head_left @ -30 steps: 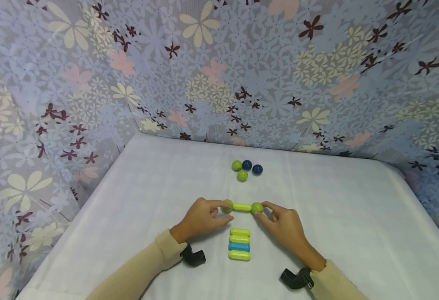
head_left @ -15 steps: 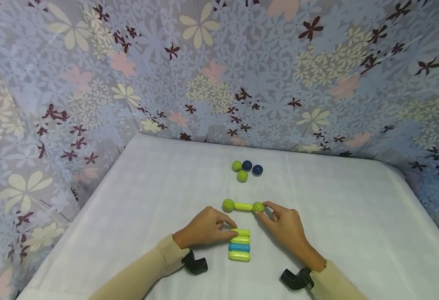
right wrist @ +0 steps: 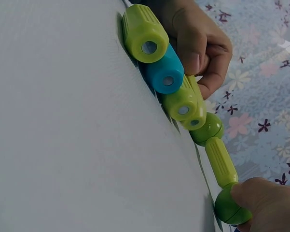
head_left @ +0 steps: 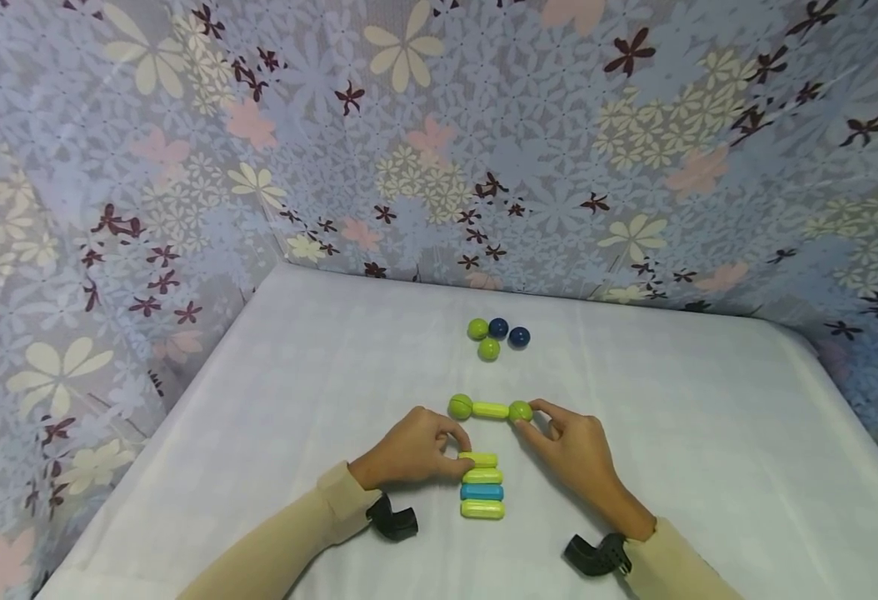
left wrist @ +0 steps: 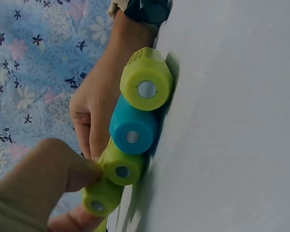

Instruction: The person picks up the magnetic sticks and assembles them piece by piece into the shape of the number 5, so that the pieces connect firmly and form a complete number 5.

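Note:
My left hand (head_left: 418,448) pinches the farthest lime magnetic rod (head_left: 484,459) of a short column between thumb and index finger. Below it lie another lime rod (head_left: 482,476), a blue rod (head_left: 481,492) and a nearer lime rod (head_left: 482,509), side by side. Silver discs show in their ends in the left wrist view. Beyond the column, a lime rod (head_left: 490,410) joins a left green ball (head_left: 461,407) to a right green ball (head_left: 520,412). My right hand (head_left: 576,450) holds that right ball between thumb and index finger.
Two green balls (head_left: 489,348) and two dark blue balls (head_left: 519,337) sit grouped farther back on the white-covered table (head_left: 334,350). Flower-patterned fabric (head_left: 409,167) rises along the back and left. A black wrist camera (head_left: 392,518) hangs under the left sleeve.
My left hand has let go of the left green ball and come down toward me to the farthest lime rod, which it now pinches. My right hand stays at the right ball.

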`<state>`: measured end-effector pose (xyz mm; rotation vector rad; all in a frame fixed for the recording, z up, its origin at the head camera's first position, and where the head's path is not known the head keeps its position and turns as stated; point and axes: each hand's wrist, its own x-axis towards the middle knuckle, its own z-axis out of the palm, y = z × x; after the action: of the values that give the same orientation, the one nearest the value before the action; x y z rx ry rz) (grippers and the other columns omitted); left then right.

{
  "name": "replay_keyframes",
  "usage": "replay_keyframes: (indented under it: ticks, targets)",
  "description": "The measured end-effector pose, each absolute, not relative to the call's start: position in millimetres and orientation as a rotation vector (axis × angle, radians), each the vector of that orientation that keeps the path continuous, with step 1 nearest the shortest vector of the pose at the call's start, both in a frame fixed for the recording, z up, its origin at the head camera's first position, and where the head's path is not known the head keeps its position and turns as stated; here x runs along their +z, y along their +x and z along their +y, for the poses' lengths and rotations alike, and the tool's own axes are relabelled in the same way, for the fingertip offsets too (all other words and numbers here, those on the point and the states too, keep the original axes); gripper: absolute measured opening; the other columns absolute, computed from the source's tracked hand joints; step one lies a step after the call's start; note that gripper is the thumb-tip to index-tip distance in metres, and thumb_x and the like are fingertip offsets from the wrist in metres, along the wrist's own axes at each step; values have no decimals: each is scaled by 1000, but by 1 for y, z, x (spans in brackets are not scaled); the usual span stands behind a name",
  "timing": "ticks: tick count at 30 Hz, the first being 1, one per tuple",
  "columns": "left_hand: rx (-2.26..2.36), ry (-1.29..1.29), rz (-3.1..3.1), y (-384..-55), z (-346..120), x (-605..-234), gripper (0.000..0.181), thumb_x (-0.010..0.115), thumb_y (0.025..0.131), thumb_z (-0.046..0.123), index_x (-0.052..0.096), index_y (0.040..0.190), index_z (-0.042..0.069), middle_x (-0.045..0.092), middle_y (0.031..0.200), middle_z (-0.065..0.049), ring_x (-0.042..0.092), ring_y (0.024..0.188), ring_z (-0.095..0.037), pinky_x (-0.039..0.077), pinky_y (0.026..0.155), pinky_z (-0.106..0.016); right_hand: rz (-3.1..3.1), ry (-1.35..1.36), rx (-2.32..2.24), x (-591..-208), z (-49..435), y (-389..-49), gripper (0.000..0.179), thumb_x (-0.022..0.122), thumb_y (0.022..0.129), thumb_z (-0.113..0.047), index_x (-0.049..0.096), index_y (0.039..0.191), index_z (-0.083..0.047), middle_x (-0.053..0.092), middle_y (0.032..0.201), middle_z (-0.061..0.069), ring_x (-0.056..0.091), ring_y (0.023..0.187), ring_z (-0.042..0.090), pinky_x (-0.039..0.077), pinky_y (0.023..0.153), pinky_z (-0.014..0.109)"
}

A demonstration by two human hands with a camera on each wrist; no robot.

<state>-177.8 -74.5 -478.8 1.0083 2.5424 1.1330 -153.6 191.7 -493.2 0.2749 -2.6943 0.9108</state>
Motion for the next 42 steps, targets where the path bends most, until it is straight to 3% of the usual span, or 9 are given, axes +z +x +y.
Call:
replay_keyframes:
  ticks: [16, 42]
  targets:
    - [1346, 675, 2882, -173, -106, -484, 11, 84, 81, 21, 77, 88, 15, 32, 51, 16, 28, 47, 1, 25, 47, -20, -2694, 258, 913, -496, 188, -155, 36, 82, 89, -29, 76, 116, -7, 33, 49, -13, 27, 46, 2, 25, 45, 23]
    - [1190, 807, 3031, -175, -86, -492, 27, 89, 76, 40, 77, 81, 16, 31, 50, 17, 27, 47, 3, 23, 46, -20, -2676, 294, 889, -494, 192, -159, 36, 82, 90, -27, 75, 117, -5, 33, 49, -13, 28, 46, 3, 25, 45, 23]
